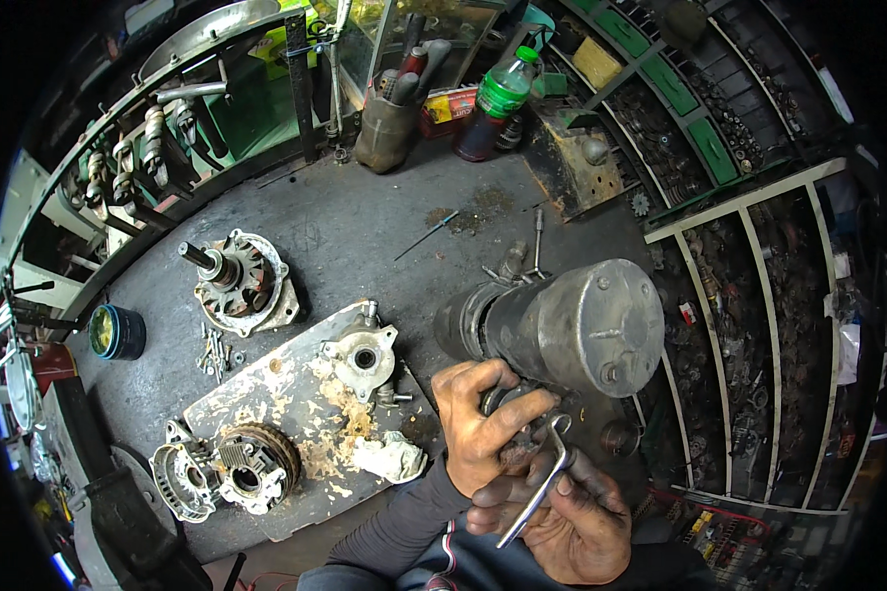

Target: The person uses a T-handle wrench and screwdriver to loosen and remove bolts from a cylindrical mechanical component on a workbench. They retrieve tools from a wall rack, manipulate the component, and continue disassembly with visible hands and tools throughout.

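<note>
Left hand [483, 419] gripped underside of grey starter motor [562, 325] near right of bench [365, 222]. Right hand [562, 517] closed around bent metal wrench [540, 488], its head at motor's lower fitting. Left: pale board [296, 394] carrying alternator parts, white rag [389, 458]. Far edge: green-labelled bottle [498, 98], red-yellow box [448, 106], tool cup [384, 128]. Blue tin [116, 332] far left. Open bench room mid-far; parts shelves [759, 295] crowded right.

A green bottle [503, 94] stands by a tool cup [384, 128]; an alternator rotor [235, 281], loose bolts [215, 352] and a blue tin [118, 332] lie on the bench [365, 217].
</note>
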`<state>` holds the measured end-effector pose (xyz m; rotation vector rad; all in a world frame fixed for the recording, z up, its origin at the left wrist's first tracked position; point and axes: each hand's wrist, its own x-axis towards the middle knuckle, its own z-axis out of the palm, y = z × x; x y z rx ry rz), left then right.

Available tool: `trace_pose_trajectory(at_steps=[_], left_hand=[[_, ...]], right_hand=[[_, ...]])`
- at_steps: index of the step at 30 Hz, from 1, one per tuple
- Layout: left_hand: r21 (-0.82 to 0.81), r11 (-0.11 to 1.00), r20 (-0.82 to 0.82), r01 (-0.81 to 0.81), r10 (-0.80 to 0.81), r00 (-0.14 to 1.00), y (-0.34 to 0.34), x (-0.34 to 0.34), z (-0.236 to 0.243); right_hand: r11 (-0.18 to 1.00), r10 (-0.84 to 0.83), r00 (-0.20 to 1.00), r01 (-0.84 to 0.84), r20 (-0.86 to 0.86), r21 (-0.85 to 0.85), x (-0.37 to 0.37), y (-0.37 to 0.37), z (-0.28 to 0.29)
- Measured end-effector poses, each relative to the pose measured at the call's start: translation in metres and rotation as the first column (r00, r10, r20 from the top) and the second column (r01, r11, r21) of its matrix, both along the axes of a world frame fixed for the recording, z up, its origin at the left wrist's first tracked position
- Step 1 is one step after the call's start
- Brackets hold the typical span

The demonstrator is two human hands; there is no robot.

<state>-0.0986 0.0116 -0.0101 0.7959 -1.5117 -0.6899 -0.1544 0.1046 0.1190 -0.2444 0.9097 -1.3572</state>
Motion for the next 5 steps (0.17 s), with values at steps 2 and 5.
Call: trace_pose_trajectory(at_steps=[2, 5], left_hand=[[0.031, 1.0, -0.006, 0.004, -0.004, 1.0, 0.0015, 0.0003, 0.0017], [0.042, 0.999, -0.026, 0.01, -0.009, 1.0, 0.0032, -0.0013, 0.0053]], right_hand=[[0.999, 0.023, 1.0, -0.023, 0.009, -0.023, 0.0006, -0.0015, -0.0018], [0.999, -0.032, 0.998, 0.031, 0.045, 0.034, -0.0022, -0.0048, -0.0029]])
